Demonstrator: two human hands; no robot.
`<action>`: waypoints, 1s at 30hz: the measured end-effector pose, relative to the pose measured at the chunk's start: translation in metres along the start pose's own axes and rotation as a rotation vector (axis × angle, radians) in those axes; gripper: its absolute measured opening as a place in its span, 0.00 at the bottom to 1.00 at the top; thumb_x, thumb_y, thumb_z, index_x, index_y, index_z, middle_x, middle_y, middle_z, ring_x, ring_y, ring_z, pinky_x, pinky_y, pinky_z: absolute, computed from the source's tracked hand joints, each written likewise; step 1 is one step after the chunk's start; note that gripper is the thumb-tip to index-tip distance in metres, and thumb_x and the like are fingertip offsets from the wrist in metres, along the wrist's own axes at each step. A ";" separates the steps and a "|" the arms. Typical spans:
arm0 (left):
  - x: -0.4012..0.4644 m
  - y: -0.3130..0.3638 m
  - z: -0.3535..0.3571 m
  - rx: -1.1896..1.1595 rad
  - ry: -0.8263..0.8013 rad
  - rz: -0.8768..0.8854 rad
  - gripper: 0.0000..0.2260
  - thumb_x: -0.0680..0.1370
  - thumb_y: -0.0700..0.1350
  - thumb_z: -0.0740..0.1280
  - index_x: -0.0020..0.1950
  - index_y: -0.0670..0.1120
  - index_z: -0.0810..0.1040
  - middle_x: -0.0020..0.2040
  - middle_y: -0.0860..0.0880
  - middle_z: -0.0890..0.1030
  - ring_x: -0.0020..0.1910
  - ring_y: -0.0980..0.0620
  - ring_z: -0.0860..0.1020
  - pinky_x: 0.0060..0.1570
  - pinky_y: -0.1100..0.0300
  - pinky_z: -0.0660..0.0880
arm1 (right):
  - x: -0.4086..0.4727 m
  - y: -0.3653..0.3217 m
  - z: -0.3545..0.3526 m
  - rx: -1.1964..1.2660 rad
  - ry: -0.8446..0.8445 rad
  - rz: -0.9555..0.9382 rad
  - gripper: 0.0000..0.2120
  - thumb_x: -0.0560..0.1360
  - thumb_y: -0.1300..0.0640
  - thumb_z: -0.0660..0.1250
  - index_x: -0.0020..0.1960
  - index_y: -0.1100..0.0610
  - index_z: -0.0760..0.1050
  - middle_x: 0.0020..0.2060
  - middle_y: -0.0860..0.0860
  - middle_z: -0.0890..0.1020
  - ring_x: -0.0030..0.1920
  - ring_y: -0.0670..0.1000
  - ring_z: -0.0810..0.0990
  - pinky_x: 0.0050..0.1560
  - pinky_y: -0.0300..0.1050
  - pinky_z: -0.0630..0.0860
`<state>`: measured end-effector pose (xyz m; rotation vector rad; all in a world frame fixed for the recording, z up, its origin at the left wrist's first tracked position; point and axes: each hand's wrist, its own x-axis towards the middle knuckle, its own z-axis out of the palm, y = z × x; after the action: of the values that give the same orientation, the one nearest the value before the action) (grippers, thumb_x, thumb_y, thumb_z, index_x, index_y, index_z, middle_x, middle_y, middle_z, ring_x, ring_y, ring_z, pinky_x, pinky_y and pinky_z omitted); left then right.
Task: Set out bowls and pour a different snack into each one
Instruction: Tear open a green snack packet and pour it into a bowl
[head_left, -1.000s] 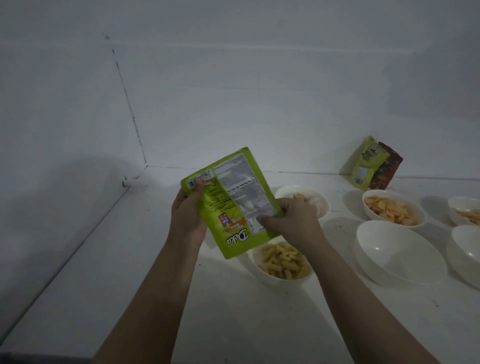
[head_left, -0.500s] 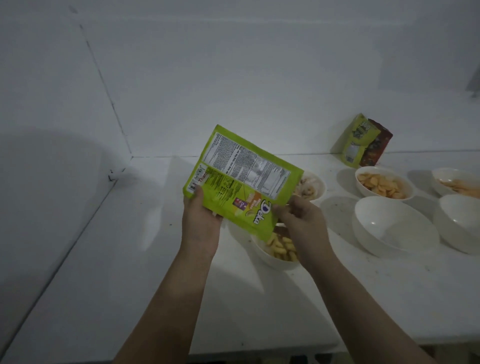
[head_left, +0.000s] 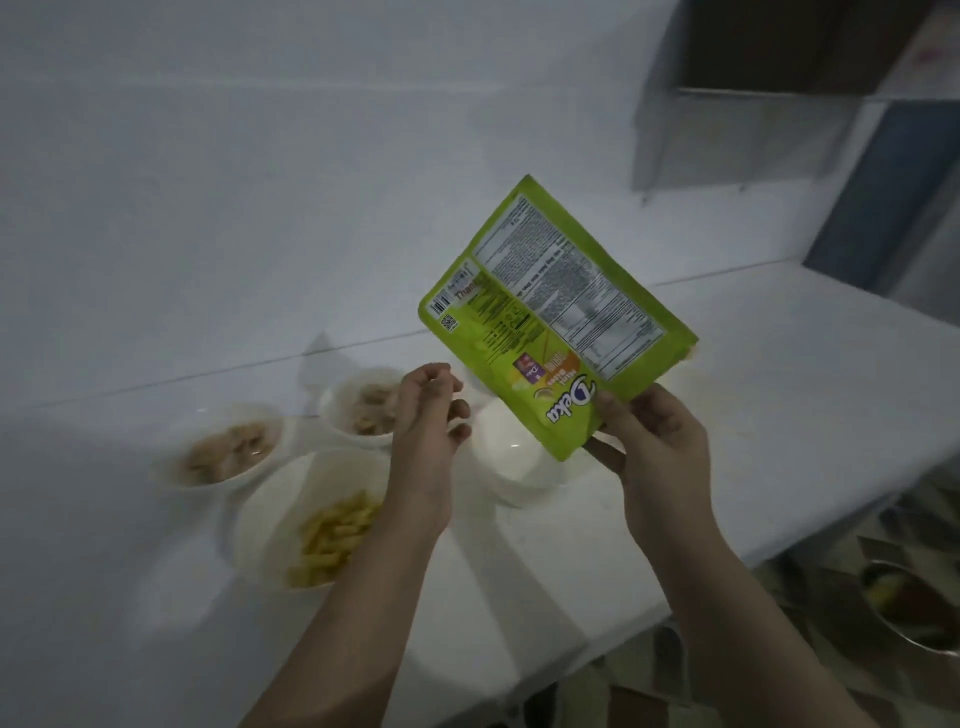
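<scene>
- Right hand (head_left: 655, 451): pinches the lower corner of the green snack packet (head_left: 553, 317), held tilted above the counter (head_left: 779, 415).
- Left hand (head_left: 427, 422): free, fingers loosely curled, beside the packet.
- Bowl of yellow sticks (head_left: 311, 519) sits below the left forearm; an empty bowl (head_left: 511, 457) sits under the packet.
</scene>
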<state>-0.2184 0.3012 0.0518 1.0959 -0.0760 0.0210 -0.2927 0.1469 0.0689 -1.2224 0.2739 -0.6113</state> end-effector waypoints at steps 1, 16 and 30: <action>-0.001 -0.009 0.022 -0.002 -0.026 -0.009 0.04 0.83 0.43 0.60 0.50 0.49 0.74 0.40 0.55 0.77 0.36 0.55 0.71 0.39 0.61 0.68 | 0.008 -0.006 -0.021 -0.002 0.023 0.000 0.05 0.78 0.67 0.66 0.47 0.61 0.80 0.43 0.61 0.79 0.40 0.53 0.83 0.38 0.45 0.82; -0.051 -0.183 0.320 0.047 -0.509 -0.245 0.09 0.83 0.42 0.58 0.44 0.47 0.73 0.38 0.54 0.76 0.33 0.55 0.70 0.37 0.61 0.66 | 0.077 -0.064 -0.326 -0.033 0.508 -0.079 0.05 0.78 0.65 0.66 0.54 0.64 0.78 0.43 0.52 0.86 0.42 0.53 0.85 0.42 0.51 0.84; -0.074 -0.375 0.547 0.165 -0.806 -0.473 0.08 0.83 0.41 0.59 0.45 0.45 0.73 0.34 0.54 0.74 0.31 0.56 0.68 0.32 0.64 0.66 | 0.154 -0.054 -0.563 -0.149 0.920 -0.041 0.04 0.78 0.64 0.67 0.52 0.64 0.79 0.42 0.54 0.84 0.42 0.55 0.81 0.47 0.58 0.81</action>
<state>-0.2996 -0.3550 -0.0371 1.2075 -0.5419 -0.8549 -0.4708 -0.3990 -0.0504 -1.0164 1.0783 -1.1838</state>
